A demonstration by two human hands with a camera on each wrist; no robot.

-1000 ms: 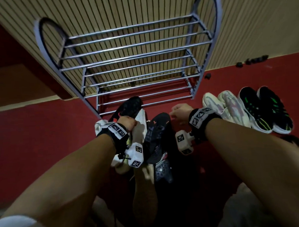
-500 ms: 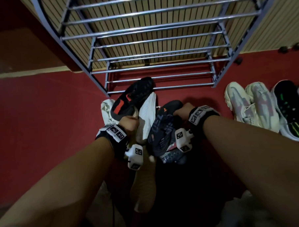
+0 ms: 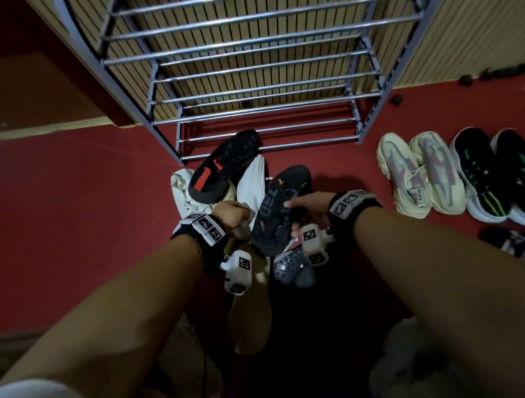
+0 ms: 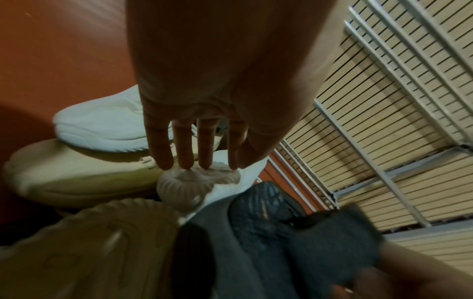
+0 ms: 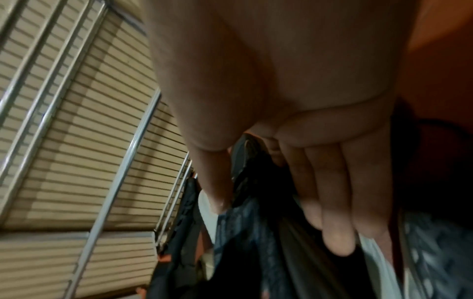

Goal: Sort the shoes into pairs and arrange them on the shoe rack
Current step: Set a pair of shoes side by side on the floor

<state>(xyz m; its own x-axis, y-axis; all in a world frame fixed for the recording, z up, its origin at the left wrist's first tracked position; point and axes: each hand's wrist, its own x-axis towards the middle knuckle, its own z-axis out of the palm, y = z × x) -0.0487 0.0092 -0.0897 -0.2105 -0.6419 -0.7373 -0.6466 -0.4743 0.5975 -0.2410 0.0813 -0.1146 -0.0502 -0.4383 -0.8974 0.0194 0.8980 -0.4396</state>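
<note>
A metal shoe rack [image 3: 262,78] stands against the slatted wall with bare shelves. Before it lies a pile of shoes: a black shoe with a red-marked sole [image 3: 223,167], white shoes [image 3: 251,184], a tan shoe [image 3: 251,319] and a dark patterned shoe [image 3: 288,267]. My right hand [image 3: 298,209] grips a dark shoe [image 3: 274,216] tipped on its side, thumb against one face and fingers on the other [image 5: 332,232]. My left hand [image 3: 232,218] reaches down with straight fingers [image 4: 184,149], their tips touching a pale ribbed shoe heel [image 4: 197,186].
On the red floor at the right stand a cream pair [image 3: 419,174] and a black pair with green marks [image 3: 495,176], toes toward the wall. Another dark shoe [image 3: 513,242] lies nearer me. Small dark items [image 3: 398,98] lie by the wall. A wooden cabinet [image 3: 34,88] stands left.
My right hand dropped from above the pile and took hold of the dark shoe, tipping it up. The view has moved closer to the rack. My left hand stays on the pile.
</note>
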